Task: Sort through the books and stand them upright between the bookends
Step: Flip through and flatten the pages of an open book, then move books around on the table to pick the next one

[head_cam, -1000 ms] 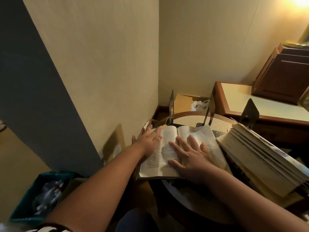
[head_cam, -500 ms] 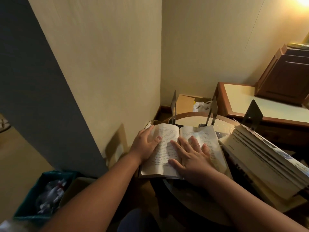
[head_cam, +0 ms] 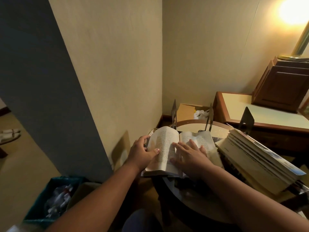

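Cream printed pages face up on an open paperback book (head_cam: 167, 141) that lies flat at the near-left edge of a round glass-topped table with a dark wooden rim (head_cam: 190, 126). The left hand (head_cam: 142, 154) grips the book's left edge, its thumb laid across the left page and its fingers curled round the outer side. The right hand (head_cam: 192, 156) rests flat on the book with fingers straight and spread, covering the gutter and the lower part of the right page. Just behind the book a thin metal bookend (head_cam: 174, 113) stands upright, seen edge-on. A second thin metal bookend (head_cam: 210, 117) stands to its right, with bare tabletop between them. Just beside the open book on the right, a slanting stack of pale-edged books (head_cam: 250, 161) lies on its side, and a dark flat bookend (head_cam: 247, 118) rises behind its far end. Beyond the table stands a brown wooden desk with a pale top (head_cam: 242, 106), carrying a dark wooden cabinet (head_cam: 284, 87) under a glowing lamp (head_cam: 292, 10). A cardboard box (head_cam: 185, 111) and a white plastic bag (head_cam: 200, 113) sit in the wall corner. At the lower left is a teal bin (head_cam: 38, 210) holding crumpled white waste.
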